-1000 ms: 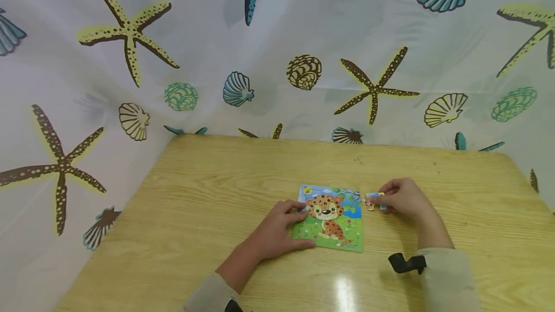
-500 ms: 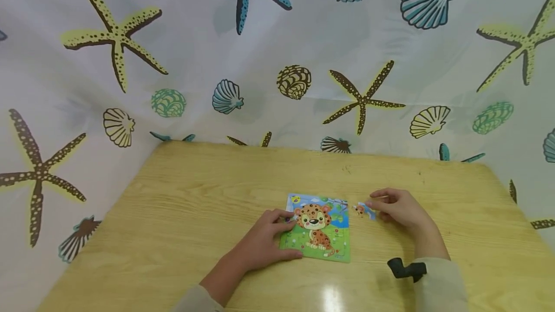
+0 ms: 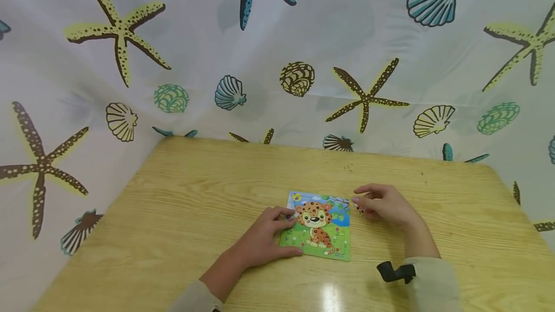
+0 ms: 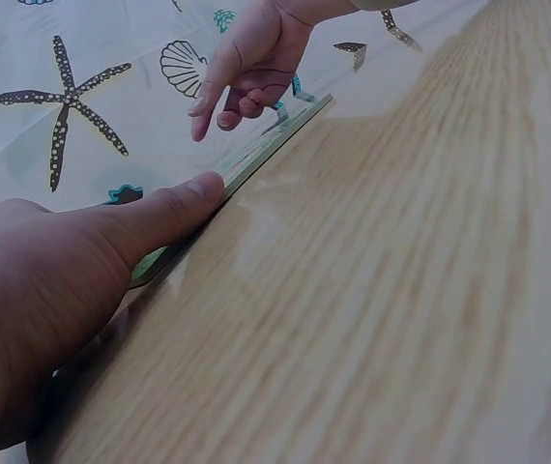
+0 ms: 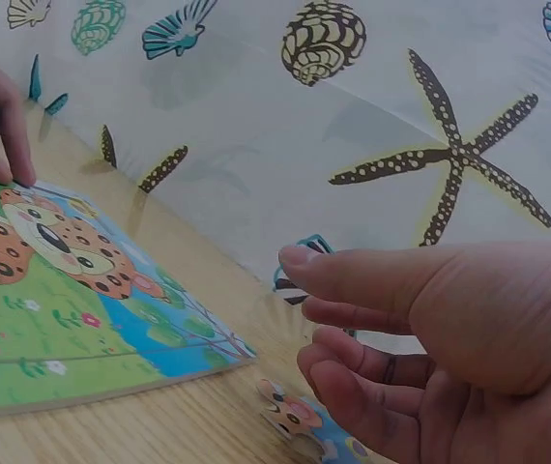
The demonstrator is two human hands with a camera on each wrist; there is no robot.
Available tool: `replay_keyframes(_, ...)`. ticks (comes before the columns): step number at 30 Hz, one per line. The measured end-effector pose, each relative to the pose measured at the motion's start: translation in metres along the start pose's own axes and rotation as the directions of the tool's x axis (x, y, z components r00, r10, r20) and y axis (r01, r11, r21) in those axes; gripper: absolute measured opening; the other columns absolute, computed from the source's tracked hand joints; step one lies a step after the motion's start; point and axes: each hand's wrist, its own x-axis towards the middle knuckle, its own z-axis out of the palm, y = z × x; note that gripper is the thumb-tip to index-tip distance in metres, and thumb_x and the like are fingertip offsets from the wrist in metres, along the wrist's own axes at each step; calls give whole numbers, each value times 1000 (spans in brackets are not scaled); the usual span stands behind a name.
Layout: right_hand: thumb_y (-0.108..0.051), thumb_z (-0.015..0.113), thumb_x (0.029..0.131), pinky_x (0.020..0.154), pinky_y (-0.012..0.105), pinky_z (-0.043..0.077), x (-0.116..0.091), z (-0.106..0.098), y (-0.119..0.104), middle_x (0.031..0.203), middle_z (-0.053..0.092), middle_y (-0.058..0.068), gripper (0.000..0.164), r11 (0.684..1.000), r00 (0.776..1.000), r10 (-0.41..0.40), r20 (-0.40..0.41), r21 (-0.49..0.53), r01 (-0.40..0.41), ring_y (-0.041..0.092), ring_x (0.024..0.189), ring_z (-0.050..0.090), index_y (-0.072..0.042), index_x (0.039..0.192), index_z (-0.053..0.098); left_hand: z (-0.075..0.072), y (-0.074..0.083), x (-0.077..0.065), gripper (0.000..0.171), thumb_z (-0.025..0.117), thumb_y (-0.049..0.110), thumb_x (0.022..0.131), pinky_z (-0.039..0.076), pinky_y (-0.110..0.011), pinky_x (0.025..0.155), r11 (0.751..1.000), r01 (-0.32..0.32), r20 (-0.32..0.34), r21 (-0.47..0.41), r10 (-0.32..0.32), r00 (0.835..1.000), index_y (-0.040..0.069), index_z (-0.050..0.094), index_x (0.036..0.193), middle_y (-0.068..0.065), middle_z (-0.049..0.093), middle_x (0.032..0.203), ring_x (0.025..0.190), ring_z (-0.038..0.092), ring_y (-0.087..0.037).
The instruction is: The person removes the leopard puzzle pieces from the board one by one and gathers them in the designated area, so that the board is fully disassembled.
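Note:
A square jigsaw puzzle (image 3: 318,244) with a leopard cub on green grass and blue sky lies flat on the table. My left hand (image 3: 264,240) holds it at its left side, thumb along the front edge and fingertips at the left. Just right of the puzzle, my right hand (image 3: 386,206) hovers with loosely bent fingers, the thumb apart from them. Beneath those fingers, in the right wrist view, lies loose jigsaw material (image 5: 300,416), spotted orange and blue; whether it is one piece or more I cannot tell. The right hand partly covers it.
The wood-grain table (image 3: 208,182) reaches back to a white curtain (image 3: 269,37) printed with starfish and shells. The curtain also hangs along the left and right sides. A black strap part (image 3: 395,272) sticks out from the right sleeve.
My right hand has shifted left towards the puzzle. Its fingers were at the loose jigsaw material, which turned and moved slightly; now they stand apart from it. The left hand stays on the puzzle.

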Motion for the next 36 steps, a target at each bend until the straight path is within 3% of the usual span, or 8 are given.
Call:
replay_keyframes(9, -24, 68, 97, 68, 29, 57, 6, 25, -17, 99, 63, 17, 42, 997, 997, -74, 33, -18, 74, 19, 72, 62, 2, 129, 62, -2, 1, 0, 79, 80, 56, 77, 44, -45, 106, 1000, -3, -4, -21, 3, 1000, 7, 61, 137, 1, 50, 145, 131, 45, -21)
replay_keyframes(16, -21, 60, 102, 72, 34, 59, 13, 49, -20, 105, 62, 20, 41, 996, 992, -63, 113, 63, 56, 20, 76, 65, 1, 136, 56, -1, 0, 1, 79, 80, 56, 77, 45, -44, 104, 1000, -13, -13, -27, 13, 1000, 8, 62, 136, 1, 51, 144, 128, 46, -19)
replay_keyframes(21, -19, 56, 103, 67, 34, 57, 15, 65, -24, 97, 64, 18, 39, 995, 988, -97, 122, 23, 95, 18, 71, 63, -1, 137, 55, 0, 0, 2, 80, 80, 58, 77, 45, -42, 104, 1000, -8, -9, -23, 8, 1000, 8, 62, 136, 1, 51, 144, 127, 46, -17)
replay_keyframes(27, -24, 56, 103, 58, 30, 43, 18, 79, -26, 80, 59, 8, 33, 976, 986, -124, 116, -163, 142, 16, 60, 49, -13, 134, 62, 0, 3, 2, 78, 80, 57, 77, 45, -43, 104, 999, 1, -5, -32, -1, 1000, 8, 62, 136, 1, 51, 144, 127, 46, -18)
replay_keyframes(32, -31, 58, 102, 56, 29, 37, 16, 88, -31, 70, 56, 0, 35, 923, 984, -138, 115, -346, 170, 12, 56, 44, -19, 135, 62, 0, 4, 1, 78, 80, 56, 77, 45, -42, 105, 1000, -1, -6, -30, 1, 1000, 8, 62, 136, 1, 51, 144, 128, 46, -18)
replay_keyframes(36, -31, 59, 102, 50, 28, 30, 15, 95, -34, 62, 47, -2, 37, 887, 982, -153, 114, -423, 187, 12, 48, 34, -19, 136, 62, -1, 3, 0, 78, 81, 56, 77, 45, -42, 106, 1000, 2, -7, -27, -2, 1000, 7, 62, 135, 0, 52, 144, 128, 46, -18)
